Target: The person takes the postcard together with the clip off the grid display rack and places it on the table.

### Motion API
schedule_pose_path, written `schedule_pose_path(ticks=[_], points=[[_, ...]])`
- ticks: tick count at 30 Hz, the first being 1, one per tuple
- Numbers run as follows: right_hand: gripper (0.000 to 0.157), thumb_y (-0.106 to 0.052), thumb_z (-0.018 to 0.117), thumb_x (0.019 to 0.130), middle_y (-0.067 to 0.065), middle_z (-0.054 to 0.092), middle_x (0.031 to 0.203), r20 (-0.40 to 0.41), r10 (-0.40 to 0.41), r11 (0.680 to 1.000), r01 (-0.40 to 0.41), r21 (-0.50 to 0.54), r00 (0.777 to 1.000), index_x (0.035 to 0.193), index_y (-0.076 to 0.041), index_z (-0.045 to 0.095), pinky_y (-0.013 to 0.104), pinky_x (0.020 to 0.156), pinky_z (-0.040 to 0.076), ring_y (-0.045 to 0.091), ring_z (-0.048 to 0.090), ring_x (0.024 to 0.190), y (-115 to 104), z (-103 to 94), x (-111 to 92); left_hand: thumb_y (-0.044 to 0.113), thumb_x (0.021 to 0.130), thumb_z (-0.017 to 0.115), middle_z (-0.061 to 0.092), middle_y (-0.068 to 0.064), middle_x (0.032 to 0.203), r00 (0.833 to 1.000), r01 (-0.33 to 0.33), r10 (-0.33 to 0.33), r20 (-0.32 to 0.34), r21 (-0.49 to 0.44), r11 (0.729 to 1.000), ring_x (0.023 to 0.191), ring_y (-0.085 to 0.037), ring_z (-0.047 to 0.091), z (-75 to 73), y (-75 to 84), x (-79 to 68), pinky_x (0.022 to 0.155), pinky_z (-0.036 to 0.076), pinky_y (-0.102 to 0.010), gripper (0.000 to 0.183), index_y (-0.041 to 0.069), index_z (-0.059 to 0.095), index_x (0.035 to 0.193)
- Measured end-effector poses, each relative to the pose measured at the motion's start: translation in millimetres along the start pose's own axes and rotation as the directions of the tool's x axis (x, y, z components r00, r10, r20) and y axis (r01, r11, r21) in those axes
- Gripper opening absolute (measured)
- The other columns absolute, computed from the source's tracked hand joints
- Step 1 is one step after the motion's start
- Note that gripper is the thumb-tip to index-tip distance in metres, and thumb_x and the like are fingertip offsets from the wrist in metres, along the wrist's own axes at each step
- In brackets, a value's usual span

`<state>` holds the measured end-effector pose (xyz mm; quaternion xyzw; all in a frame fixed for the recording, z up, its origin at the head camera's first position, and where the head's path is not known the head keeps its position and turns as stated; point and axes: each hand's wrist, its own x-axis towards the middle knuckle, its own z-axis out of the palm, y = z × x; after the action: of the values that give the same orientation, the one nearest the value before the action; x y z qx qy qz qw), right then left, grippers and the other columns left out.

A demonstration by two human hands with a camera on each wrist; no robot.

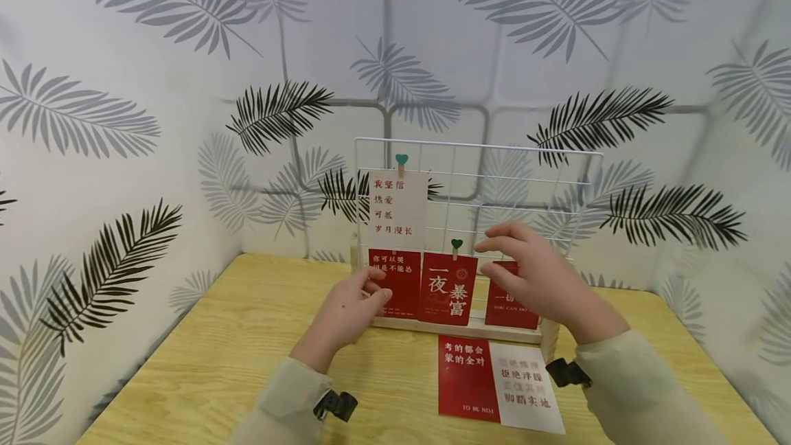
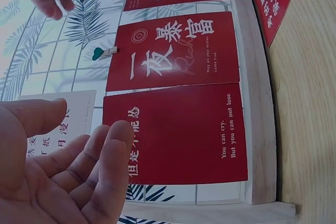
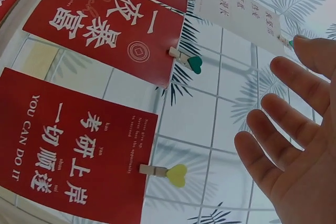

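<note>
My left hand (image 1: 352, 304), fingers loosely bent and holding nothing, is in front of the lower-left red card (image 1: 402, 297) on a white wire grid rack (image 1: 478, 146). My right hand (image 1: 534, 270) is raised before the right red card (image 1: 511, 318) and partly hides it in the head view; its spread fingers are empty. Between the hands hangs the middle red card (image 1: 446, 290), held by a green heart clip (image 1: 456, 244). A yellow heart clip (image 3: 177, 175) holds the right card. Above the lower-left card, a white card (image 1: 398, 208) hangs from a teal heart clip (image 1: 402, 160).
On the wooden table (image 1: 259, 362), another red card (image 1: 466, 383) and a white printed card (image 1: 528, 390) lie side by side in front of the rack's wooden base (image 1: 457, 328). Behind the rack rises a leaf-patterned wall (image 1: 346, 19).
</note>
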<state>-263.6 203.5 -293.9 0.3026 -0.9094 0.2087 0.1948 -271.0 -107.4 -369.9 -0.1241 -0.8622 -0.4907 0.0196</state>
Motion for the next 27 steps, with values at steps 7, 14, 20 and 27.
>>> schedule_pose_path(ticks=[7, 14, 20, 27], points=[[0.027, -0.026, 0.069, 0.098, 0.009, 0.052, 0.139, -0.015, -0.045, 0.999, 0.045, -0.030, 0.999, 0.123, -0.015, 0.071, 0.055, 0.101, 0.045, 0.032, 0.047, 0.127, -11.0, -5.3, 14.9, 0.029, 0.100, 0.062, 0.065, -0.001, 0.106, 1.000, 0.003, -0.003, -0.029, 0.021, 1.000, 0.088, -0.019, 0.065, -6.5, 3.9, 2.9, 0.074, 0.054, -0.038, 0.038, 0.013, 0.058, 0.135], [0.025, -0.026, 0.071, 0.096, 0.009, 0.054, 0.137, -0.038, -0.079, 0.992, 0.075, -0.098, 0.996, 0.119, -0.016, 0.072, 0.056, 0.104, 0.041, 0.033, 0.045, 0.129, -25.2, -10.9, 29.3, 0.030, 0.100, 0.062, 0.065, 0.000, 0.111, 0.999, -0.013, 0.015, -0.043, 0.061, 0.998, 0.095, -0.019, 0.063, -11.5, 6.7, 5.7, 0.080, 0.054, -0.040, 0.039, 0.014, 0.057, 0.135], [0.026, -0.027, 0.072, 0.096, 0.009, 0.055, 0.137, -0.048, -0.111, 0.985, 0.104, -0.139, 0.993, 0.119, -0.016, 0.072, 0.054, 0.106, 0.039, 0.033, 0.044, 0.131, -33.3, -16.2, 40.4, 0.033, 0.101, 0.063, 0.064, -0.002, 0.117, 0.997, -0.038, 0.044, -0.067, 0.093, 0.995, 0.102, -0.022, 0.062, -16.8, 12.4, 8.1, 0.086, 0.054, -0.044, 0.043, 0.015, 0.055, 0.139], [0.025, -0.025, 0.071, 0.097, 0.011, 0.055, 0.135, -0.050, -0.149, 0.979, 0.140, -0.145, 0.988, 0.118, -0.013, 0.073, 0.054, 0.107, 0.038, 0.033, 0.044, 0.130, -38.2, -21.0, 50.9, 0.033, 0.101, 0.063, 0.063, -0.002, 0.119, 0.994, -0.051, 0.059, -0.091, 0.090, 0.995, 0.107, -0.023, 0.062, -22.2, 17.4, 10.5, 0.089, 0.053, -0.047, 0.046, 0.016, 0.053, 0.142]])
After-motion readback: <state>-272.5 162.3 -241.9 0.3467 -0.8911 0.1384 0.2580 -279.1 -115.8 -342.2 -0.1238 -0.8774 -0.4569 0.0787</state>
